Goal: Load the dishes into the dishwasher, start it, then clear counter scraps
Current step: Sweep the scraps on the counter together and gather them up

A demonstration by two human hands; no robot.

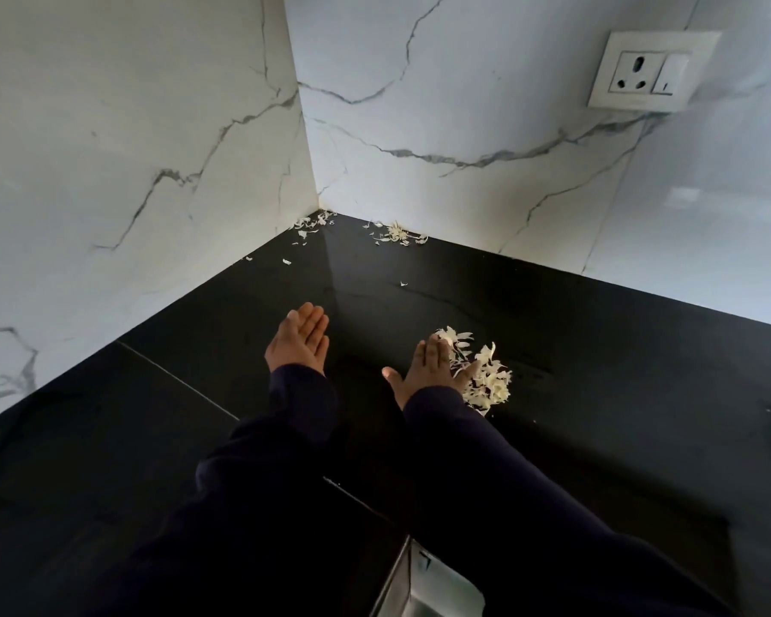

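- Black glossy worktop (597,371) set into a corner of white marble-veined wall panels (130,149).
- Left hand (298,338) out over the worktop, palm turned up and a little cupped, fingers straight and close together — grip holding nothing.
- Right hand (432,371) laid flat on the worktop, fingers straight and spread, thumb out to the left; fingertips touching the near pile of scraps (486,376) — grip not curled round anything.
- Near pile: pale, shredded peelings heaped just right of the right hand, partly under its fingers.
- Far scraps (397,236) scattered along the foot of the far wall, well apart from both hands.
- Further bits in the corner itself (312,224), plus a few loose flecks on the worktop between corner and hands.
- Dark sleeves (486,483) on both arms, down to the wrists.
- White socket with switch (650,71) on the far wall, upper right.
- Shiny metal edge (401,581) at the near bottom — too little visible to tell what.
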